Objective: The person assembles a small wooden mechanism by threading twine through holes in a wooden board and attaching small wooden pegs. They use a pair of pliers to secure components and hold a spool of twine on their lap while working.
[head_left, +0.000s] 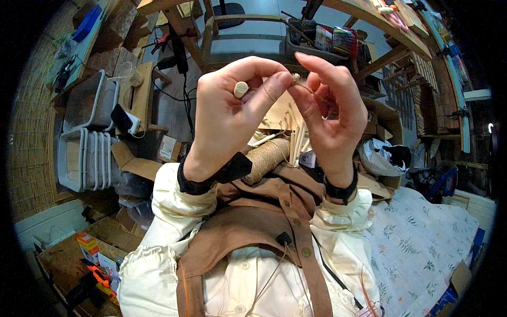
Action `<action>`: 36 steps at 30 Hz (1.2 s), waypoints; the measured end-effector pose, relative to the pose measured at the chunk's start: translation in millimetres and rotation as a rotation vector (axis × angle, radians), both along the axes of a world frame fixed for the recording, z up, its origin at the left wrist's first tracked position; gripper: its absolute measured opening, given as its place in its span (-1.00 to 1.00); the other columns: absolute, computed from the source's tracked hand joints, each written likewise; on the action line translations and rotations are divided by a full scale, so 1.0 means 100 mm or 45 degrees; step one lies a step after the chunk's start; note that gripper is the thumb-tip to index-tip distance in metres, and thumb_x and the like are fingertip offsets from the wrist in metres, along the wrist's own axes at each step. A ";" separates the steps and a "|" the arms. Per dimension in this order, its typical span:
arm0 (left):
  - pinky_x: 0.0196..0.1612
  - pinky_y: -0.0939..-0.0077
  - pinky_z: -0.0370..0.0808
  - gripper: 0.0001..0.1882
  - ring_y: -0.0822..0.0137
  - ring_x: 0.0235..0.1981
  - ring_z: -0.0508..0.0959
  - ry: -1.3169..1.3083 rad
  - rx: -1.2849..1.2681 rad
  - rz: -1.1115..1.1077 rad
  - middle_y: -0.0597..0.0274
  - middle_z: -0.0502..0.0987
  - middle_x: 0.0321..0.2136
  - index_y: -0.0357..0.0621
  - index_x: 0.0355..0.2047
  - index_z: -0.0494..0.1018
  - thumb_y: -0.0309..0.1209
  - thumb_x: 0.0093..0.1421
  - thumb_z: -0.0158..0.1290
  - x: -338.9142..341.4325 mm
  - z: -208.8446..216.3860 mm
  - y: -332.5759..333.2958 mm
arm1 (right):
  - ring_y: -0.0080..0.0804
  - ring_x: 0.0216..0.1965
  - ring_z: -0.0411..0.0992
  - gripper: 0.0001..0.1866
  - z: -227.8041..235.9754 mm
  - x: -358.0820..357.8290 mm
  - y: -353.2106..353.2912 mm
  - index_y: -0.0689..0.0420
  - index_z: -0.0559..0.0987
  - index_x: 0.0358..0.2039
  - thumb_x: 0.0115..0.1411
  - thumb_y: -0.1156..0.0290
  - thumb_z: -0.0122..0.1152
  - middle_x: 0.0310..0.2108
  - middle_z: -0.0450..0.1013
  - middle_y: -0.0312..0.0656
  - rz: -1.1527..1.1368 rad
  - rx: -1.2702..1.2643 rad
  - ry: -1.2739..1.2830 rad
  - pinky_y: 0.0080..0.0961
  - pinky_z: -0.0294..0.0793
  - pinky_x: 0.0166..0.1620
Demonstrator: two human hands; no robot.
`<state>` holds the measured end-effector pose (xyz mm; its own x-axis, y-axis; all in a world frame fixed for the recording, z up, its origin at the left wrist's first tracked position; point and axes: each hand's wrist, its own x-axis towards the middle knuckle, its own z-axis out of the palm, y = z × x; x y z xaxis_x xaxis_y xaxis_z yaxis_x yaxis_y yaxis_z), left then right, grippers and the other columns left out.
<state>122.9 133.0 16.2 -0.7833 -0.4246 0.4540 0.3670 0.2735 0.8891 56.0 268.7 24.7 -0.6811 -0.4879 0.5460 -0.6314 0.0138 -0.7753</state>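
Both my hands are raised in front of my chest, their fingertips meeting. My left hand point(232, 108) is closed, its thumb and forefinger pinched at a frayed bit of twine point(297, 80). The round pale end of a wooden dowel point(241, 90) sticks out between the curled fingers of that hand; its other end is hidden. My right hand point(335, 105) has its thumb against the same twine, the forefinger lifted and the other fingers curled. Below the hands, a spool of brown twine point(268, 157) lies by my apron, beside several pale wooden sticks point(297, 143).
Stacked grey plastic bins point(74, 158) stand at the left, near a clear cup point(127, 74) and a white device point(124, 122). An open cardboard box point(388, 119) is at the right, above a leaf-patterned cloth point(422, 238). A wooden table frame point(248, 18) stands ahead.
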 end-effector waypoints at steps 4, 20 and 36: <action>-0.60 0.79 0.23 -0.89 0.69 -0.62 0.32 -0.070 -0.081 -0.057 0.41 0.46 -0.64 -0.32 -0.37 0.55 -0.49 0.15 0.15 0.03 0.01 -0.04 | -0.77 -0.51 0.26 -0.73 -0.05 -0.13 0.04 0.11 0.63 -0.19 0.05 0.55 0.31 -0.39 0.39 -0.35 0.191 -0.035 -0.033 -0.80 0.21 -0.51; -0.48 0.83 0.27 -0.86 0.69 -0.51 0.40 -0.381 0.189 -0.149 0.42 0.52 -0.53 -0.31 -0.36 0.55 -0.46 0.15 0.16 0.00 -0.29 -0.28 | -0.67 -0.46 0.35 -0.93 -0.45 -0.20 -0.21 0.24 0.56 -0.39 0.07 0.59 0.25 -0.37 0.42 -0.28 0.149 -0.044 -0.237 -0.74 0.33 -0.41; -0.62 0.74 0.26 -0.75 0.70 -0.64 0.34 -0.497 -0.072 -0.337 0.47 0.38 -0.69 -0.22 -0.24 0.48 -0.41 0.07 0.22 -0.38 -1.49 -0.70 | -0.13 -0.42 0.43 -0.90 -1.24 -0.20 -0.30 0.23 0.46 -0.39 0.05 0.64 0.16 -0.42 0.39 -0.08 -0.158 0.757 -0.071 -0.36 0.43 -0.36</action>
<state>85.2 63.4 -132.8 -0.9780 -0.1701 0.1211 0.0724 0.2679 0.9607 35.7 239.0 -99.8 -0.7722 -0.6131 0.1666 -0.5560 0.5253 -0.6441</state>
